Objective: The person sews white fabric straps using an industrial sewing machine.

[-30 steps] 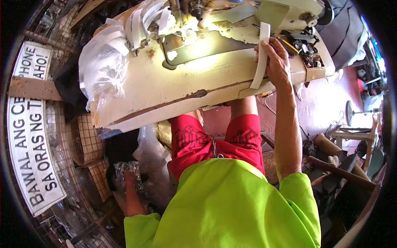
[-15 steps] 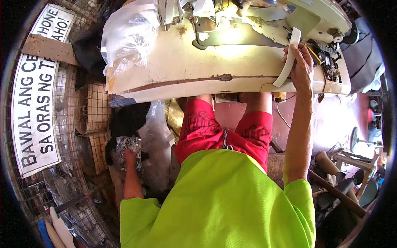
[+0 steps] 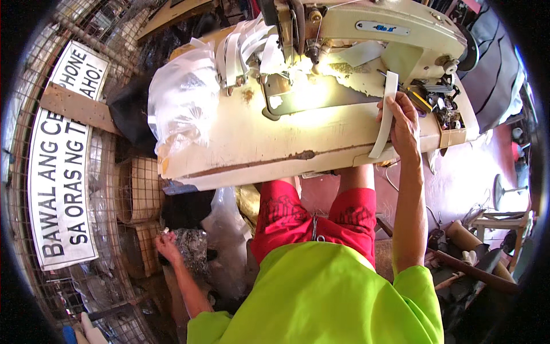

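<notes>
In my right hand (image 3: 405,121) is a narrow white strip (image 3: 387,103), pinched between thumb and fingers above the right part of the sewing table (image 3: 252,140). The strip stands nearly upright, its lower end by the table's front edge. Down at the left, below table height, my left hand (image 3: 167,247) is closed with its fingertips together. A small pale, shiny bit shows at those fingertips; its kind cannot be made out. Just right of this hand sits a clear plastic bag (image 3: 193,252) of small shiny pieces.
A sewing machine (image 3: 395,23) with its lamp lit stands on the table. White straps with metal ends (image 3: 232,63) and a white plastic bag (image 3: 183,103) lie at the left. Small tools and metal parts (image 3: 447,106) are at the right. Wire mesh (image 3: 109,189) borders the left.
My left hand has come up out of the clear bag and moved left, a small thing at its fingertips. The right hand keeps the strip. The view has tilted up, showing more of the sewing machine.
</notes>
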Demonstrator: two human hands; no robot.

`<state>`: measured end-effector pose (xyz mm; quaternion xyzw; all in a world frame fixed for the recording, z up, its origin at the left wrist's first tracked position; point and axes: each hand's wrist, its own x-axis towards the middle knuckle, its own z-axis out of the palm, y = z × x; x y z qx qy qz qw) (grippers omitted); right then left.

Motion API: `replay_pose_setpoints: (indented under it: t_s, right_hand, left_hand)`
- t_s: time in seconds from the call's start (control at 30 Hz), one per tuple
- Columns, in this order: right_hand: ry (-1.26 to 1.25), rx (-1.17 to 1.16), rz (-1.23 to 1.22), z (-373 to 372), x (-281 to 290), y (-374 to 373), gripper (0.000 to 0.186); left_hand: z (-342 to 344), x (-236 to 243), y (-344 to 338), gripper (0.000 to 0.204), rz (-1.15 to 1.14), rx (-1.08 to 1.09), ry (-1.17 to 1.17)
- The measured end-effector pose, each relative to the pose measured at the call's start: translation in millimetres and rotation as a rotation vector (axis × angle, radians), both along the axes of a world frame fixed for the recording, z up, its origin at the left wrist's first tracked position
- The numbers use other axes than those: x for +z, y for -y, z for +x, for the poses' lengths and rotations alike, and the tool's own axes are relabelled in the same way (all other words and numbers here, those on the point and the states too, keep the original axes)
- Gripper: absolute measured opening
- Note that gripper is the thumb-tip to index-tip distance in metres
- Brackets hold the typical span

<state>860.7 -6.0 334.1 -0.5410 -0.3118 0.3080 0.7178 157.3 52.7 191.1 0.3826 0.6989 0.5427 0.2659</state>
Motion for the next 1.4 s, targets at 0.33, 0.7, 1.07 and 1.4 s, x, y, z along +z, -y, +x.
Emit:
replay_pose_setpoints:
  t_s: [0.33,0.7,1.07,1.4]
  right_hand:
    - [-0.073,0.032,-0.069,4,15,-3,0.020]
    - [0.343,0.135,-0.310,-26,41,-25,0.019]
    - [0.747,-0.006,-0.240,-92,12,-86,0.021]
    - [1.097,-0.166,-0.074,-114,3,-93,0.016]
  left_hand:
    - [309,189,-109,0.009,0.087,-1.015,0.563]
    - [450,167,-163,0.008,0.324,-1.286,-0.383]
    - [441,170,-160,0.023,0.611,-1.374,-0.626]
    - [443,160,-155,0.025,0.660,-1.237,-0.767]
